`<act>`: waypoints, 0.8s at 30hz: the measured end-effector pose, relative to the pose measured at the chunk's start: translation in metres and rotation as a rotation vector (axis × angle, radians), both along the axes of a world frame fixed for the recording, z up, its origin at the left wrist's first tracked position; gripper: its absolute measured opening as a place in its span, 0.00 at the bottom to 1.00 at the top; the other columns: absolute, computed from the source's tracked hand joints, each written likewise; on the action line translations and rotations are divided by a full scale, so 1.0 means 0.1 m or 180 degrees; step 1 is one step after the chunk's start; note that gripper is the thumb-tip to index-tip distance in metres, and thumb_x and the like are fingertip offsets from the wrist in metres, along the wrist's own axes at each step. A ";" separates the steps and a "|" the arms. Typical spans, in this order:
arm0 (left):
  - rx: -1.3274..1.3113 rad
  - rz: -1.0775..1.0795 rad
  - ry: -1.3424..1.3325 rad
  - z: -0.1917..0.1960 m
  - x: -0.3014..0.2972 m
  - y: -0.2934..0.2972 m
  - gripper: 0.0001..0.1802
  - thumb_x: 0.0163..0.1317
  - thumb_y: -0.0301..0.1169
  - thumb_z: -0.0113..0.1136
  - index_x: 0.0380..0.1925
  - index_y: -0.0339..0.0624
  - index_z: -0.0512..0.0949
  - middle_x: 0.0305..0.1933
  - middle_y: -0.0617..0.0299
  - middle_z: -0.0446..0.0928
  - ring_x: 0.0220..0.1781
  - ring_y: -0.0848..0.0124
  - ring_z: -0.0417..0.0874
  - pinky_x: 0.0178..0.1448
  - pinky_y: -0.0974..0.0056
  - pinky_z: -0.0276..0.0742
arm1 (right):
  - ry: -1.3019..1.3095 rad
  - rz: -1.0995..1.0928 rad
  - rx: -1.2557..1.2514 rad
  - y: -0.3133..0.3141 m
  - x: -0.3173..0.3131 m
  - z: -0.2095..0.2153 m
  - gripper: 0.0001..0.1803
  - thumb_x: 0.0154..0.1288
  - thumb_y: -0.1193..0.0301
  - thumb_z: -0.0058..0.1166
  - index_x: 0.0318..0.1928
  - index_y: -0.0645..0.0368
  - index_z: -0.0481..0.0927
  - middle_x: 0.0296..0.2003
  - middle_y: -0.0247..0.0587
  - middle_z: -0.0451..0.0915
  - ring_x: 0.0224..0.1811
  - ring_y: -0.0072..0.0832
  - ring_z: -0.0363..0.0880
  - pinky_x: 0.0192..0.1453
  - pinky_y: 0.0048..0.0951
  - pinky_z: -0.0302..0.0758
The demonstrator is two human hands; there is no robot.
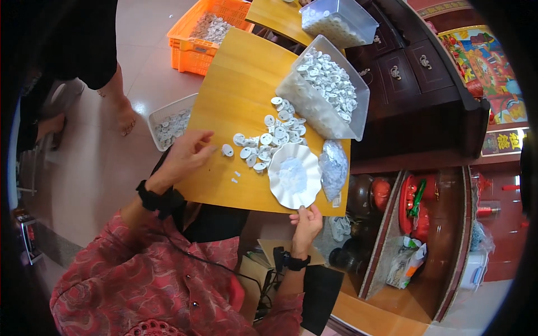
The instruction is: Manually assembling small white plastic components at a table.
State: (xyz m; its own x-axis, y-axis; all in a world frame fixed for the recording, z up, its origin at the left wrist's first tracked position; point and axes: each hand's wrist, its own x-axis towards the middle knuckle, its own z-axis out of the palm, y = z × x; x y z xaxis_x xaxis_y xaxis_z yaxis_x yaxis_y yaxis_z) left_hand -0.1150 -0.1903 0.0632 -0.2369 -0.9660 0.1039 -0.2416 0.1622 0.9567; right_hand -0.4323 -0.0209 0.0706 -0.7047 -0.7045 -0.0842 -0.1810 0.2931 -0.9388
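1. Wooden board (235, 84) holds a pile of white discs (269, 140) beside a tilted clear bin (328, 89).
2. Left hand (188, 154) rests open, fingers spread, near one disc (227, 150).
3. Right hand (305, 221) pinches the edge of the scalloped white plate (294, 175).

Wooden board (235, 89) under white discs (269, 140)

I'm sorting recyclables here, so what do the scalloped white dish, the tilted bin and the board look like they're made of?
Scalloped white dish: matte, probably thin plastic or paper pulp; the wavy rim does not settle it. Tilted bin: translucent plastic, since the white discs show through its wall. Board: wood or wood laminate, honey-coloured with grain and a slight sheen.
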 end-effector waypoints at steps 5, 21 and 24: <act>-0.0347 -0.0237 -0.0456 0.06 -0.20 -0.01 0.21 0.59 0.30 0.65 0.52 0.35 0.77 0.43 0.51 0.76 0.34 0.66 0.81 0.40 0.65 0.78 | 0.0175 -0.0263 0.0087 -0.05 -0.03 0.03 0.23 0.67 0.75 0.55 0.58 0.76 0.67 0.31 0.44 0.81 0.22 0.23 0.78 0.24 0.20 0.73; -0.0531 -0.0315 -0.0578 -0.06 -0.21 -0.03 0.21 0.56 0.26 0.67 0.51 0.38 0.78 0.42 0.52 0.74 0.33 0.64 0.80 0.37 0.64 0.78 | 0.2366 0.1244 0.0006 -0.33 1.10 0.22 0.08 0.63 0.78 0.58 0.42 0.63 0.79 0.34 0.49 0.79 0.35 0.46 0.81 0.36 0.40 0.78; -0.1100 -0.0382 -0.0975 0.00 -0.23 0.00 0.21 0.57 0.28 0.67 0.52 0.37 0.78 0.42 0.52 0.74 0.33 0.65 0.80 0.38 0.63 0.78 | 0.2493 0.1296 0.0245 -0.34 1.15 0.24 0.07 0.63 0.76 0.57 0.43 0.62 0.79 0.35 0.49 0.78 0.35 0.47 0.81 0.37 0.41 0.78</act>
